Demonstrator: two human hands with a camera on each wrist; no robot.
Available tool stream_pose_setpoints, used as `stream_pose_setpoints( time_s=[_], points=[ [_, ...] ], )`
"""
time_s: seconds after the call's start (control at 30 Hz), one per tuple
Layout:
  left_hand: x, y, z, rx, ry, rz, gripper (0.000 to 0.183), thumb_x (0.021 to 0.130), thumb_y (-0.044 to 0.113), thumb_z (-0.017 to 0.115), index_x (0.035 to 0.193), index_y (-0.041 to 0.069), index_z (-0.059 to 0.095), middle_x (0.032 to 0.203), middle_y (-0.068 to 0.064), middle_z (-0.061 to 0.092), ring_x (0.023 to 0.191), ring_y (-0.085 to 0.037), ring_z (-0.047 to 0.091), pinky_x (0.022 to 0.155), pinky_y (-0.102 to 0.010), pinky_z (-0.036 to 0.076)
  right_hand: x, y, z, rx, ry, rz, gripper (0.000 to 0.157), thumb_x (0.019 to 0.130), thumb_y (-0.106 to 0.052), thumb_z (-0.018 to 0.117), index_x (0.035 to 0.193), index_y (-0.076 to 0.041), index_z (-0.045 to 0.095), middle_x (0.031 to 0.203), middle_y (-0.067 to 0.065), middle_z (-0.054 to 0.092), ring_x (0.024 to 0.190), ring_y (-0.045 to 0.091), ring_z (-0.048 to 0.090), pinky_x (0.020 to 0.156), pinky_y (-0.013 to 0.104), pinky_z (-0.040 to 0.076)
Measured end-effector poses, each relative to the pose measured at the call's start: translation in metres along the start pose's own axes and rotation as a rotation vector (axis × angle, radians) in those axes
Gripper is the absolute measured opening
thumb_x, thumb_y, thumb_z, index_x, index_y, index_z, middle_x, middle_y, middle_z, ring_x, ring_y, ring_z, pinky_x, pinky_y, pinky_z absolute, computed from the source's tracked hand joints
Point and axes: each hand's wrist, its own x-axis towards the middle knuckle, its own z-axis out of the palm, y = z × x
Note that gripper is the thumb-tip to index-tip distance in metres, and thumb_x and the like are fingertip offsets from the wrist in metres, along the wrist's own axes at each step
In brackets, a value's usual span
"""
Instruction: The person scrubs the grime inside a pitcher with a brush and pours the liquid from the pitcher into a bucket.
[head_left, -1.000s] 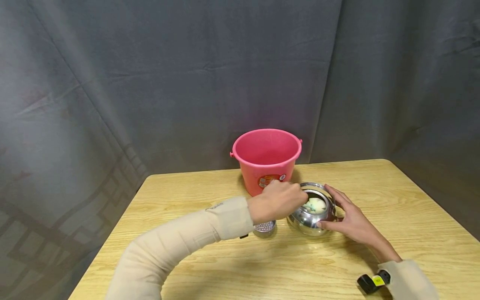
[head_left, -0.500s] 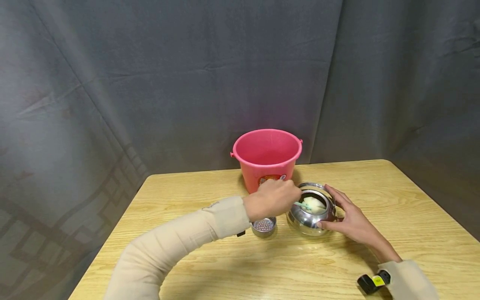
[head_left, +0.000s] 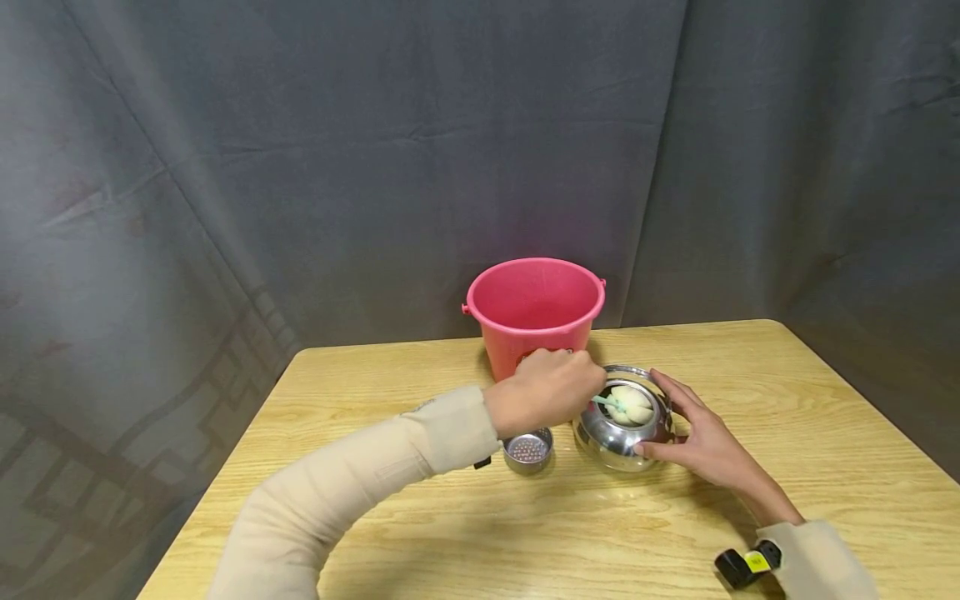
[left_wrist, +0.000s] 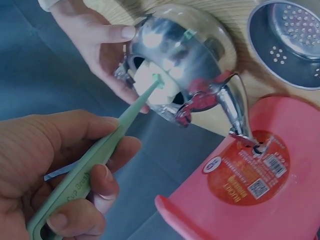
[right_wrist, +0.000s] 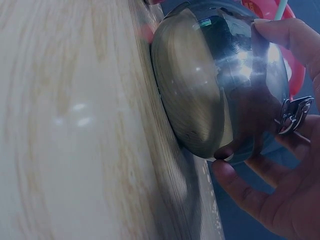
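My left hand (head_left: 549,385) grips the pale green handle of a cup brush (left_wrist: 82,172), its fingers curled round it. The brush's white sponge head (head_left: 628,406) sits in the mouth of a shiny steel teapot (head_left: 617,442), which stands lidless on the table. With the thumb on the near side and the fingers spread round the far side, my right hand (head_left: 708,442) holds the teapot. In the left wrist view, the teapot's spout (left_wrist: 232,107) points toward the pink bucket. The lower part of the sponge is hidden inside the pot.
A pink bucket (head_left: 498,350) with a red label stands behind my left hand. Left of the teapot lies a small steel strainer (head_left: 527,451) with a perforated bottom. All rest on a wooden table (head_left: 390,533), with a grey curtain (head_left: 360,167) behind.
My left hand shifted left, away from the teapot's mouth, then slightly up. The sponge head has turned and shows higher in the opening. The right hand and teapot have stayed in place.
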Motion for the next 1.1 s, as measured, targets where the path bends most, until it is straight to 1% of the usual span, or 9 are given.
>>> stream_pose_setpoints(
  time_s=[0.27,0.43,0.5,0.63,0.7,0.83,0.93,1.03,1.1],
  points=[
    [-0.008,-0.002,-0.011,-0.006,-0.009,-0.028,0.010,0.091,0.015,0.064,0.095,0.021,0.071,0.075,0.005,0.060,0.059,-0.011,0.054,0.046,-0.027,0.047,0.000,0.000,-0.001,0.004,0.002,-0.010,0.101,0.075,-0.021,0.085,0.155,-0.013,0.022,0.151,0.026,0.022,0.123,0.056,0.036,0.081,0.062,0.048],
    [-0.015,-0.003,-0.018,-0.012,-0.013,-0.027,0.010,0.090,0.017,0.067,0.098,0.019,0.072,0.072,0.005,0.059,0.058,-0.011,0.054,0.047,-0.024,0.046,0.000,0.000,0.000,0.011,-0.002,-0.007,0.101,0.076,-0.021,0.084,0.155,-0.013,0.022,0.152,0.026,0.021,0.124,0.056,0.035,0.081,0.061,0.048],
    [-0.019,-0.003,-0.021,-0.013,-0.003,-0.029,0.010,0.089,0.016,0.067,0.098,0.018,0.072,0.071,0.004,0.059,0.058,-0.012,0.054,0.047,-0.024,0.047,0.000,0.000,0.000,0.009,-0.002,-0.007,0.101,0.076,-0.021,0.084,0.155,-0.013,0.022,0.152,0.026,0.021,0.124,0.056,0.035,0.080,0.061,0.048],
    [-0.027,-0.004,-0.025,-0.009,0.037,-0.041,0.011,0.091,0.013,0.063,0.094,0.018,0.072,0.069,0.004,0.058,0.057,-0.012,0.055,0.046,-0.028,0.049,0.001,0.000,0.000,0.004,0.000,-0.006,0.101,0.075,-0.022,0.084,0.155,-0.014,0.022,0.151,0.026,0.022,0.124,0.056,0.036,0.080,0.061,0.049],
    [-0.032,-0.004,-0.027,-0.009,0.051,-0.043,0.011,0.091,0.013,0.063,0.093,0.017,0.073,0.068,0.004,0.058,0.056,-0.012,0.054,0.046,-0.027,0.048,0.001,0.000,0.000,0.000,-0.001,-0.004,0.102,0.075,-0.022,0.084,0.155,-0.015,0.022,0.151,0.026,0.022,0.124,0.055,0.036,0.080,0.061,0.048],
    [-0.039,-0.006,-0.029,-0.037,0.050,-0.061,0.013,0.091,0.010,0.062,0.093,0.016,0.073,0.064,0.004,0.056,0.054,-0.012,0.053,0.044,-0.024,0.046,0.001,0.000,-0.001,-0.002,0.002,-0.004,0.102,0.075,-0.022,0.085,0.155,-0.016,0.021,0.152,0.026,0.022,0.123,0.055,0.036,0.080,0.060,0.049],
    [-0.044,-0.009,-0.029,-0.060,0.057,-0.083,0.012,0.088,0.008,0.061,0.089,0.016,0.071,0.063,0.004,0.054,0.054,-0.012,0.053,0.044,-0.025,0.045,0.001,0.001,-0.001,0.000,0.006,-0.011,0.102,0.075,-0.022,0.085,0.155,-0.016,0.022,0.152,0.025,0.022,0.123,0.055,0.036,0.080,0.059,0.049],
    [-0.048,-0.013,-0.026,-0.082,0.090,-0.087,0.005,0.087,0.014,0.067,0.084,0.016,0.070,0.062,0.005,0.054,0.054,-0.011,0.052,0.044,-0.025,0.045,0.001,0.001,-0.001,0.000,0.005,-0.013,0.102,0.075,-0.022,0.085,0.155,-0.016,0.022,0.152,0.025,0.021,0.123,0.056,0.037,0.080,0.059,0.049],
    [-0.052,-0.016,-0.023,-0.108,0.113,-0.079,0.005,0.086,0.015,0.069,0.081,0.017,0.071,0.061,0.006,0.053,0.053,-0.010,0.051,0.044,-0.023,0.044,0.001,0.001,-0.001,0.000,0.003,-0.011,0.102,0.075,-0.022,0.085,0.155,-0.016,0.021,0.152,0.026,0.021,0.123,0.056,0.036,0.080,0.060,0.049]
  ],
)
